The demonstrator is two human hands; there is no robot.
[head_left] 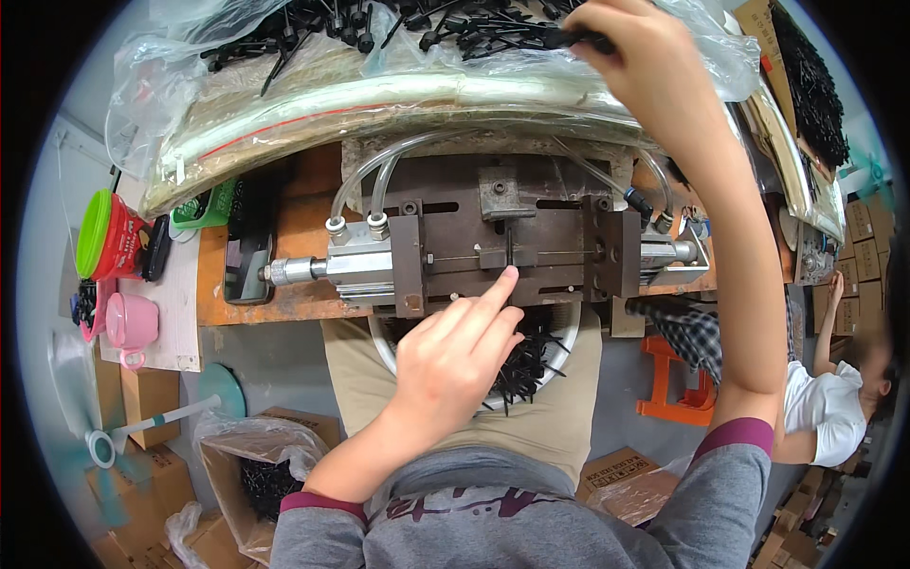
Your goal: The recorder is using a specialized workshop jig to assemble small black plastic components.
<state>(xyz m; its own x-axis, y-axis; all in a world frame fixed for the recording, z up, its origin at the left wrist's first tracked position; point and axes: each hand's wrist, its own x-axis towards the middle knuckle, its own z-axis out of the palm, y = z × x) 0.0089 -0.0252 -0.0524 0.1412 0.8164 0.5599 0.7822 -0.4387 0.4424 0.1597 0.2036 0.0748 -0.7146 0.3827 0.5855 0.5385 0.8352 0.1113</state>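
Note:
My left hand [455, 356] reaches over the front of a dark metal clamping fixture [464, 194]. Its index finger is stretched out, the tip at the lower end of a thin black part [510, 245] standing in the fixture's middle. The other fingers are loosely bent and grip nothing I can see. At the back, my right hand [640, 43] is closed, with fingers and thumb around a black plastic part [595, 41] over a heap of similar black stemmed parts [464, 28] on clear plastic. The held part is mostly covered by the fingers.
Pneumatic cylinders [360, 266] with clear hoses flank the fixture. A white-rimmed bucket [572, 346] of black parts sits below, between my legs. A pink cup [131, 321] and a red tub [112, 237] stand left. An orange stool [675, 389] and another person [829, 403] are at right.

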